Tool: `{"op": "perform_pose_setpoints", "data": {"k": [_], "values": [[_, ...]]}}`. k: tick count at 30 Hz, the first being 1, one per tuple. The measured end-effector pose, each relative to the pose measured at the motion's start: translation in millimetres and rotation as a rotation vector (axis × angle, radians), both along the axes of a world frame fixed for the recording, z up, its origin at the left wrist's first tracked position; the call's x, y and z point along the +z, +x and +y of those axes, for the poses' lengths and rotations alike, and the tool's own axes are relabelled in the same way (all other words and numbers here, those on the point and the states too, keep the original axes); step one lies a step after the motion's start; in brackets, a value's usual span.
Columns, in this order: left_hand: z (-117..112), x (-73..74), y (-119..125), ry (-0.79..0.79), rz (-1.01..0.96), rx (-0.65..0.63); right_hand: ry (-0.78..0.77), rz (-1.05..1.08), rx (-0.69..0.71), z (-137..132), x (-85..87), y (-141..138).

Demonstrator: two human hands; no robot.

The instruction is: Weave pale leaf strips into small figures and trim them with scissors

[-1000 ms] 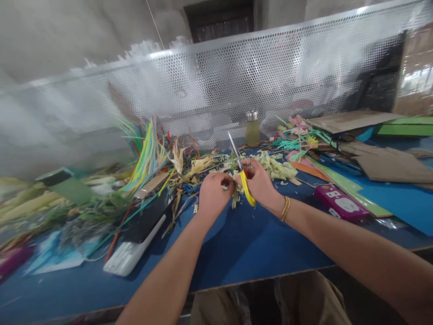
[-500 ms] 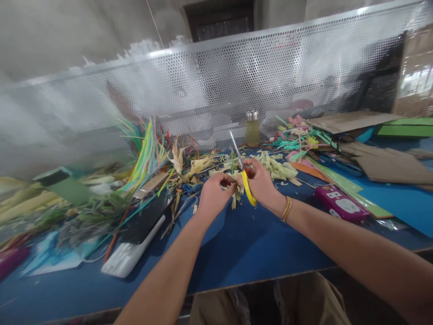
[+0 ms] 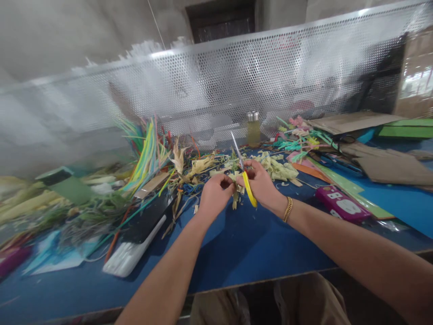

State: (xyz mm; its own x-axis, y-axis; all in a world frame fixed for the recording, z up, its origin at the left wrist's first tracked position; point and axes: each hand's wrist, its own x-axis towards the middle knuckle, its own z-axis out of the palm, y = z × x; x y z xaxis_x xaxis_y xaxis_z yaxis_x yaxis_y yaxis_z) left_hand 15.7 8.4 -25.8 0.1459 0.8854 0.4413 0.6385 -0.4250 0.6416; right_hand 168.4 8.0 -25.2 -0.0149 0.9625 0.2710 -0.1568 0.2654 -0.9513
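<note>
My right hand (image 3: 262, 185) grips yellow-handled scissors (image 3: 244, 174), blades pointing up and away. My left hand (image 3: 215, 195) is closed in a pinch on a small bundle of pale dried husk strips (image 3: 236, 194), held between the two hands just above the blue tabletop (image 3: 243, 243). A gold bracelet (image 3: 287, 209) sits on my right wrist. More husk strips (image 3: 275, 167) lie in a pile just beyond my right hand.
A perforated metal screen (image 3: 237, 85) runs along the table's far edge, a small bottle (image 3: 253, 127) against it. Coloured strips (image 3: 147, 151) and dried leaves lie left, a black-and-white device (image 3: 138, 237) near left, a pink case (image 3: 340, 204) and cardboard sheets (image 3: 389, 164) right.
My hands stay together in the same place; the left fingers have shifted slightly on the husk bundle. The view has drifted a little.
</note>
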Motion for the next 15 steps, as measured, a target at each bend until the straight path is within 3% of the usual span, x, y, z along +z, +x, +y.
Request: {"op": "perform_pose_setpoints", "data": {"k": [5, 12, 15], "values": [[3.4, 3.5, -4.5, -0.067, -0.099, -0.055, -0.038, -0.008, -0.023, 0.1, 4.1, 2.1], [5.7, -1.1, -9.6, -0.004, -0.007, -0.118, -0.052, -0.034, -0.032, 2.9, -0.6, 1.0], [4.5, 1.0, -8.1, -0.074, -0.053, -0.139, -0.047, -0.056, -0.029, 5.1, -3.9, 0.8]]}}
